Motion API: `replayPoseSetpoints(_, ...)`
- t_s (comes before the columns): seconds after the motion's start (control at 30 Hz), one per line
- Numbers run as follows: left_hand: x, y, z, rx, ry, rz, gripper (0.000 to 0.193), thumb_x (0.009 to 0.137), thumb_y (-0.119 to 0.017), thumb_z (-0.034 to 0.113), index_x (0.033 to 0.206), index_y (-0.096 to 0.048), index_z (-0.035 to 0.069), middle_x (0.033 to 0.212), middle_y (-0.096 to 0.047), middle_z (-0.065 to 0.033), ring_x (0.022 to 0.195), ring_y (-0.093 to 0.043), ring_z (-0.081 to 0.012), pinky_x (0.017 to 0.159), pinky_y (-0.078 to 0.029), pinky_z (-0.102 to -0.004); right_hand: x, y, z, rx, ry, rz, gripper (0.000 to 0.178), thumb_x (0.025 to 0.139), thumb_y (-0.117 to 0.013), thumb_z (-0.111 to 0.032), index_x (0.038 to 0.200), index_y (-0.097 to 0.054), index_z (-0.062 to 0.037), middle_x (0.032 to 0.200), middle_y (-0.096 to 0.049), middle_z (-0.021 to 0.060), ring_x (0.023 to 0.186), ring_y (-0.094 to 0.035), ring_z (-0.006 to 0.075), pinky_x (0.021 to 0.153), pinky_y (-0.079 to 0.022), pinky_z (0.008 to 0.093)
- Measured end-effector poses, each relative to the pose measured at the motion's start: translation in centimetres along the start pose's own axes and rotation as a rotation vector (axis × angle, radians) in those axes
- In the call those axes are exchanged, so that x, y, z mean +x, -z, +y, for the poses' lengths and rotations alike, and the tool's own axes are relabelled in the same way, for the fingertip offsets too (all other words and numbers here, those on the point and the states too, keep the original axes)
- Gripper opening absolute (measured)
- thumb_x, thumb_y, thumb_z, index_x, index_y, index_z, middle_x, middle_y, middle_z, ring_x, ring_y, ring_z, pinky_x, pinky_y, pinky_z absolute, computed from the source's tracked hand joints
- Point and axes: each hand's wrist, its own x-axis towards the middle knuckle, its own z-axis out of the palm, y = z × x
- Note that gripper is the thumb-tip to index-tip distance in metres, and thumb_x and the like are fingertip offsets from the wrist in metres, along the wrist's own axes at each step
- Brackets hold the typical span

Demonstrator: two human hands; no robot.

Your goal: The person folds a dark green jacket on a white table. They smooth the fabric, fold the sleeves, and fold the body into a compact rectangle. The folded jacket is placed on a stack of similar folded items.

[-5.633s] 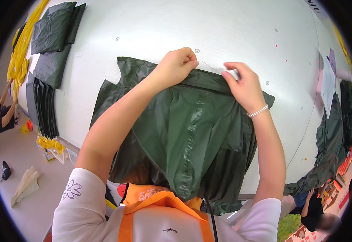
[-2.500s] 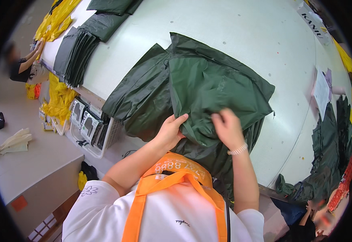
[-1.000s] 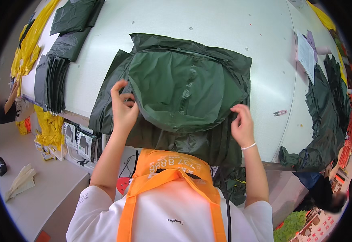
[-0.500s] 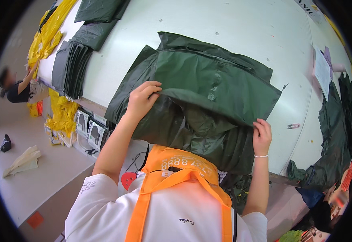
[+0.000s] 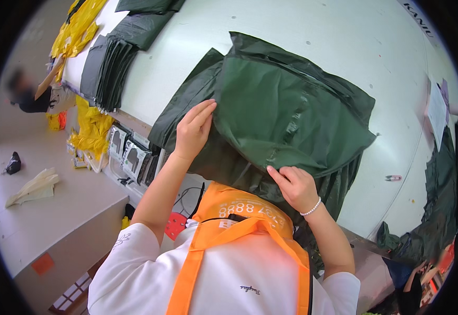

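A dark green, shiny waterproof fabric piece [image 5: 271,105] lies in layers on the white table in front of me, its near part hanging over the table edge against my orange apron [image 5: 239,202]. My left hand [image 5: 195,128] is closed on the left edge of the top layer, fingers pressed together. With thumb and fingers, my right hand [image 5: 294,186] pinches the curved near edge of that layer, close to its middle. A glossy strip [image 5: 294,121] runs down the top layer between the hands.
Folded dark green pieces [image 5: 111,71] are stacked at the far left, beside yellow material [image 5: 79,34]. Small pink thread snips [image 5: 393,178] lie to the right. More dark green fabric [image 5: 433,199] drapes over the right side. Packaged goods [image 5: 134,160] stand below the table's left edge; a co-worker [image 5: 32,94] is beyond.
My right hand has moved left from the fabric's right corner to the middle of its near edge. The lifted top layer now lies lower and flatter. My left hand stays on the left edge.
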Motion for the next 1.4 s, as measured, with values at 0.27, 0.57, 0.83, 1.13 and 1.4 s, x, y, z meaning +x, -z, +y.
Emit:
replayPoseSetpoints(0.27,-0.4,2.5,-1.2,-0.004,0.150,-0.098,0.023,0.073,-0.072,0.002,0.095,-0.067,0.003,0.096,-0.065,-0.0092,0.086,-0.063,-0.0266,0.074,-0.052,-0.0327,-1.0,-1.7,-0.2,0.048,0.023,-0.118,0.037,0.076,-0.056,-0.009,0.112,-0.064,-0.0086,0.079,-0.051,0.0012,0.069,-0.054,0.0156,0.061,-0.046,0.0271)
replayPoseSetpoints(0.57,-1.7,-1.3,-2.4,0.073,0.238,-0.532,0.024,0.079,-0.066,0.011,0.103,-0.064,0.008,0.091,-0.063,-0.0099,0.086,-0.061,-0.0300,0.073,-0.050,-0.0379,-1.0,-1.6,-0.2,0.081,-0.012,-0.129,0.037,0.076,-0.057,-0.009,0.112,-0.064,-0.0095,0.080,-0.052,0.0008,0.070,-0.055,0.0155,0.064,-0.047,0.0274)
replayPoseSetpoints(0.83,0.5,5.0,-5.3,0.343,0.276,-0.198,0.008,0.085,-0.061,0.008,0.086,-0.067,0.004,0.083,-0.065,-0.0133,0.077,-0.063,-0.0306,0.068,-0.050,-0.0370,-2.9,-2.8,0.0,0.172,-0.094,-0.073,0.039,0.072,-0.060,-0.002,0.109,-0.066,-0.0098,0.076,-0.053,0.0031,0.068,-0.055,0.0190,0.060,-0.046,0.0308)
replayPoseSetpoints(1.13,1.3,-3.0,7.9,-0.214,-0.080,-0.516,0.027,0.077,-0.069,0.013,0.104,-0.067,0.008,0.101,-0.064,-0.0092,0.077,-0.063,-0.0245,0.065,-0.051,-0.0340,-1.5,-1.1,0.8,0.121,-0.138,-0.001,0.035,0.073,-0.058,-0.005,0.107,-0.067,-0.0107,0.077,-0.051,0.0024,0.067,-0.056,0.0181,0.061,-0.047,0.0288)
replayPoseSetpoints(1.4,2.0,-4.7,7.9,-0.183,0.259,-0.724,0.007,0.077,-0.068,0.008,0.082,-0.070,0.003,0.076,-0.060,-0.0100,0.063,-0.059,-0.0258,0.058,-0.046,-0.0331,-9.0,7.5,14.1,-0.200,-0.708,0.690,0.021,0.083,-0.055,0.003,0.100,-0.065,-0.0042,0.089,-0.062,0.0113,0.081,-0.061,0.0285,0.074,-0.050,0.0332)
